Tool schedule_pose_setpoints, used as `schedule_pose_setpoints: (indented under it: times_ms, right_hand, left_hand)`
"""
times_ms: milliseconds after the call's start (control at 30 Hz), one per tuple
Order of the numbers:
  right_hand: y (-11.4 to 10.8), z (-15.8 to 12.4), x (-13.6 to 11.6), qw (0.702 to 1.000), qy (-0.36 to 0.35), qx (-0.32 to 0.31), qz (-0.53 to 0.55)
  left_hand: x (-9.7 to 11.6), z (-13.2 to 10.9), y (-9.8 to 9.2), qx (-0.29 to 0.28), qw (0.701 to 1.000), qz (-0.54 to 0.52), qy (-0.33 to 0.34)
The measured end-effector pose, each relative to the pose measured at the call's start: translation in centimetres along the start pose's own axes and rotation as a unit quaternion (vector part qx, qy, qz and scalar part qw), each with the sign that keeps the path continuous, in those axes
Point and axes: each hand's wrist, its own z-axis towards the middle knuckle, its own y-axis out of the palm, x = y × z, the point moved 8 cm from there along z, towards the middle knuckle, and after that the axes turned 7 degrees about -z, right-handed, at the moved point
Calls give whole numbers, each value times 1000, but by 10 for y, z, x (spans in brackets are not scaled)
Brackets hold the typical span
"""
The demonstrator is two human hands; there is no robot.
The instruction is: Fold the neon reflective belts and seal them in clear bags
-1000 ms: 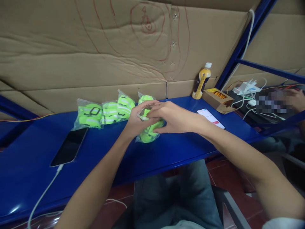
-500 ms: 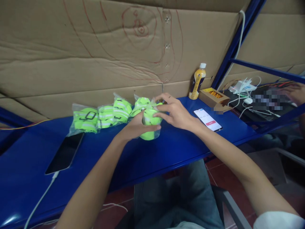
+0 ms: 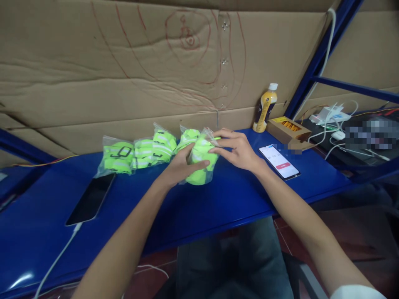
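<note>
A clear plastic bag with folded neon-yellow fabric (image 3: 201, 176) stands on the blue table, between my hands. My left hand (image 3: 183, 166) is wrapped round its left side, thumb across the front. At its upper right, my right hand (image 3: 235, 147) pinches the bag's edge with thumb and fingers. Several similar bags stand in a row to the left against the cardboard: one at the far left (image 3: 118, 157), one beside it (image 3: 143, 153), a taller one (image 3: 164, 145), and one partly behind my left hand (image 3: 189, 136).
A black phone (image 3: 91, 199) with a white cable lies at the left of the blue table (image 3: 218, 207). On the right are a lit phone (image 3: 279, 162), a yellow bottle (image 3: 264, 109) and an open cardboard box (image 3: 288, 131). White cables (image 3: 332, 116) lie beyond the blue frame.
The view has shifted a little, so things appear further right. The held bag's upper part now shows more between my hands, its clear top standing up. Both hands keep their hold.
</note>
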Motion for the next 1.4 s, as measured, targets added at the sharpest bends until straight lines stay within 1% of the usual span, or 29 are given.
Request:
schedule_pose_setpoints:
  times_ms: [33, 100, 200, 300, 400, 500, 700, 733, 800, 900, 933, 1100, 1200, 1233, 1267, 1333, 1400]
  right_hand:
    - [0, -1, 3, 1000, 6, 3, 4]
    - [2, -4, 7, 999, 22, -11, 23]
    - [2, -5, 8, 998, 34, -36, 45]
    - [0, -6, 10, 997, 38, -38, 56]
    - [2, -7, 15, 995, 58, -42, 64]
    - [3, -7, 17, 995, 71, -46, 60]
    - [3, -7, 7, 997, 55, -51, 21]
    - [3, -7, 4, 998, 46, -47, 6]
    - [7, -6, -3, 999, 22, -45, -17]
    - [16, -1, -15, 997, -8, -66, -25]
    - [20, 1, -18, 996, -13, -80, -25]
    - [30, 6, -22, 989, 5, -150, -18]
    - [31, 5, -21, 985, 22, -168, 13]
    - [30, 5, -22, 987, 26, -155, 18]
    - [27, 5, -23, 991, 25, -129, 16]
    - [19, 4, -24, 998, 21, -50, -12]
    - [14, 1, -26, 999, 16, 20, -48]
  left_hand:
    - [0, 0, 2, 0, 1000, -23, -7]
    - [-2, 0, 5, -6, 998, -59, -24]
    - [-2, 2, 4, 15, 997, -71, -26]
    - [-2, 3, -2, 33, 999, -23, -2]
    - [-1, 4, -3, 17, 998, 62, 21]
    - [0, 2, -3, 5, 997, 76, 25]
    - [4, -1, 8, -26, 999, 11, 18]
    - [5, -1, 10, -27, 1000, 4, 13]
    - [5, -1, 9, -9, 1000, 9, 13]
    - [13, -3, 4, 39, 997, 41, 50]
    - [16, -4, 3, 44, 996, 44, 67]
    - [32, -9, 9, 23, 991, 43, 128]
    - [34, -10, 12, 19, 989, 44, 142]
    - [33, -9, 11, 26, 989, 40, 143]
    - [33, -9, 10, 38, 988, 37, 143]
    - [34, -9, 7, 67, 986, 34, 151]
    - [39, -10, 5, 84, 981, 46, 171]
